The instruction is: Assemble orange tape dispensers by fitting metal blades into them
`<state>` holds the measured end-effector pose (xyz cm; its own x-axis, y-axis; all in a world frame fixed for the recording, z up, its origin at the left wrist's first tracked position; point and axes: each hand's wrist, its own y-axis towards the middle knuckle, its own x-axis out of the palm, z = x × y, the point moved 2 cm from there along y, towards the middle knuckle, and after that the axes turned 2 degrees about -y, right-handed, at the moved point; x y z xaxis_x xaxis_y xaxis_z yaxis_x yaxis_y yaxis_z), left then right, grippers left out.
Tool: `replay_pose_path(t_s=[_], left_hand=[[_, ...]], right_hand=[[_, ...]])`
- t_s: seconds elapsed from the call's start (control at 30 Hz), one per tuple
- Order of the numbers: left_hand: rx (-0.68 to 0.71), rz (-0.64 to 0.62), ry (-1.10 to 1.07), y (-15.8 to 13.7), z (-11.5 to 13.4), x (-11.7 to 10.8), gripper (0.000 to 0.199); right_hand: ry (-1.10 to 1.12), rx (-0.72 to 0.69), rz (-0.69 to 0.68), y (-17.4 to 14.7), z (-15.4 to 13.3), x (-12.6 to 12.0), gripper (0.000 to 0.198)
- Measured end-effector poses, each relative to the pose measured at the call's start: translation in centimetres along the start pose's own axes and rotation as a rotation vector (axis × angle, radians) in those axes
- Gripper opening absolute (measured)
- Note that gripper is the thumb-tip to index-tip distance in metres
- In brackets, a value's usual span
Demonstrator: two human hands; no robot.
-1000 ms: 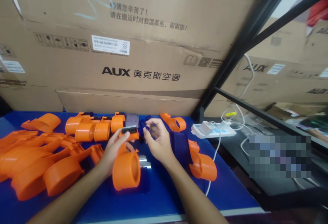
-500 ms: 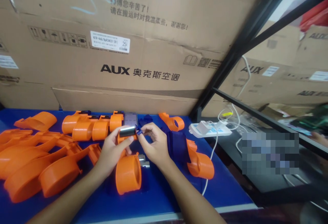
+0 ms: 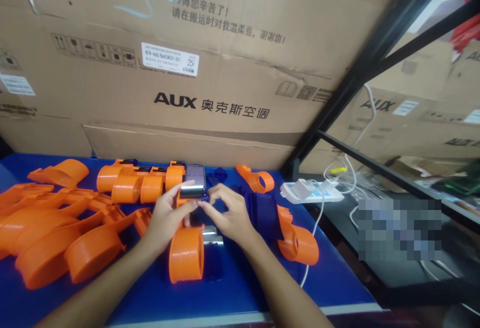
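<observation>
1. Hands: 2, one left hand (image 3: pixel 163 220) and one right hand (image 3: pixel 229 215).
2. Held orange holder (image 3: pixel 186 256): just 1, with 1 silver roller (image 3: pixel 192 188) and 1 small blue piece (image 3: pixel 204 197) up at the fingertips.
3. Back-row orange holders (image 3: pixel 126 189): 4 by my count.
4. Right-side orange holders (image 3: pixel 300 245): 2.
5. Left heap of orange holders (image 3: pixel 93 253): several, too tangled to count, sorry.
6. Loose silver pieces (image 3: pixel 213 240): looks like 2.
7. Phone (image 3: pixel 195 173): 1. Power strip (image 3: pixel 294 197): 1.

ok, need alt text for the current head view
The left hand holds an orange plastic ring-shaped part with a shiny metallic cylinder, while the fingers of the right hand pinch a small dark-blue plastic piece by the cylinder's end. More orange plastic parts lie on a blue table before a brown cardboard AUX carton.
</observation>
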<state>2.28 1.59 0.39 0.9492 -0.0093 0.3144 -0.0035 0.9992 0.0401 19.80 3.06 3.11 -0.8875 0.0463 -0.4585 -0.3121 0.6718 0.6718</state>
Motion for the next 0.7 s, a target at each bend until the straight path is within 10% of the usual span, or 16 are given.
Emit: replay_pose_path(t_s=[0.7], left_hand=[[0.055,-0.017,0.084,-0.3,-0.1,-0.1,0.063]], right_hand=[[-0.056,-0.102,-0.168,0.1,-0.4,-1.2,0.008]])
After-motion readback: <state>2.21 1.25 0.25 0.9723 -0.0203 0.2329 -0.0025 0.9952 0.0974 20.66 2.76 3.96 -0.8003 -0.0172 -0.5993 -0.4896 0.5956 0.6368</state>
